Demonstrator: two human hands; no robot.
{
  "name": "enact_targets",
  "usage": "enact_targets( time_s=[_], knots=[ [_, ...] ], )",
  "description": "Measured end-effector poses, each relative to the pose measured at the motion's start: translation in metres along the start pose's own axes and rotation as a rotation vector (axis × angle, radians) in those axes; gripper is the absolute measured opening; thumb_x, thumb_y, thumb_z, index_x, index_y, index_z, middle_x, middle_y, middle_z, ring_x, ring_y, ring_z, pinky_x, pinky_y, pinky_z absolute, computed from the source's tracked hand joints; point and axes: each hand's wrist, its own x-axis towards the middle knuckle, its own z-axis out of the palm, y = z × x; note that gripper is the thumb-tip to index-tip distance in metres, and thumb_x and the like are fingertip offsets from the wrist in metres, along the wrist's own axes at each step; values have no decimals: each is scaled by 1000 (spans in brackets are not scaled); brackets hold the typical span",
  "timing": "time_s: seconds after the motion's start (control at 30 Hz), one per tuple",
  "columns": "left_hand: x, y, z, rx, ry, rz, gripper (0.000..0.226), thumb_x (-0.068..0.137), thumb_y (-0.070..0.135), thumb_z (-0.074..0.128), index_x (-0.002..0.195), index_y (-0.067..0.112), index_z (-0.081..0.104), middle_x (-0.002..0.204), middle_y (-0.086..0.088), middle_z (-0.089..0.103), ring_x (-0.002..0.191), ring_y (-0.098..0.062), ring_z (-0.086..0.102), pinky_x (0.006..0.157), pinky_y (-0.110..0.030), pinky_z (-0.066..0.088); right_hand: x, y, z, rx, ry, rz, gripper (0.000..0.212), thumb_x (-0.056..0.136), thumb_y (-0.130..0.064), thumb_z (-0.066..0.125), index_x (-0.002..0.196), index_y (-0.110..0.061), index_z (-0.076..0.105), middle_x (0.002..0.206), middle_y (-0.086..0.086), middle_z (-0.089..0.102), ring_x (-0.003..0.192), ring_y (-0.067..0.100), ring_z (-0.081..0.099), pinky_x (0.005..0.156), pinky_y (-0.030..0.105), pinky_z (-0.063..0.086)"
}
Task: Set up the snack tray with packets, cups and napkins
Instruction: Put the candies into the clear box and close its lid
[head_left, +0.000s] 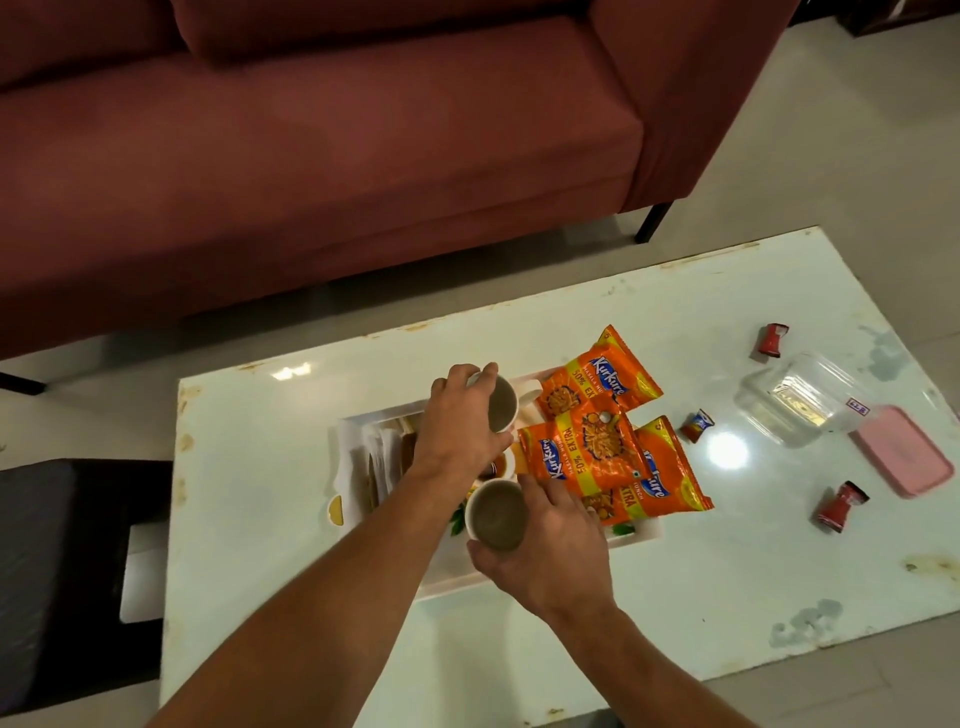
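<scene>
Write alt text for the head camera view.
Left hand and right hand each grip a white paper cup above a white rectangular tray holding orange snack packets and napkins.

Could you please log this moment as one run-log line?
left hand: holds far cup | right hand: holds near cup | both over tray | packets: on tray

Your left hand (460, 415) and right hand (545, 561) are bare: no gloves, rings, watch or sleeves visible along either forearm.
</scene>
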Motion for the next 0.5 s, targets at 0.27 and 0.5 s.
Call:
enact_targets(
  time_s=[0.27,0.5],
  knots=[
    [-7,16,-17,44,-9,-9,95,81,65,69,157,28,26,162,-3,32,146,-29,33,109,-46,46,-8,13,-30,21,82,-41,94,69,-89,52,142,-29,49,140,-8,55,127,17,51,99,41,51],
    [-9,98,-5,-234,208,70,48,97,46,56,140,22,55,135,-1,59,123,-21,55,95,-38,50,3,113,-98,248,432,188,27,92,-39,58,112,-26,71,108,-8,67,95,17,66,72,34,54]
  ],
)
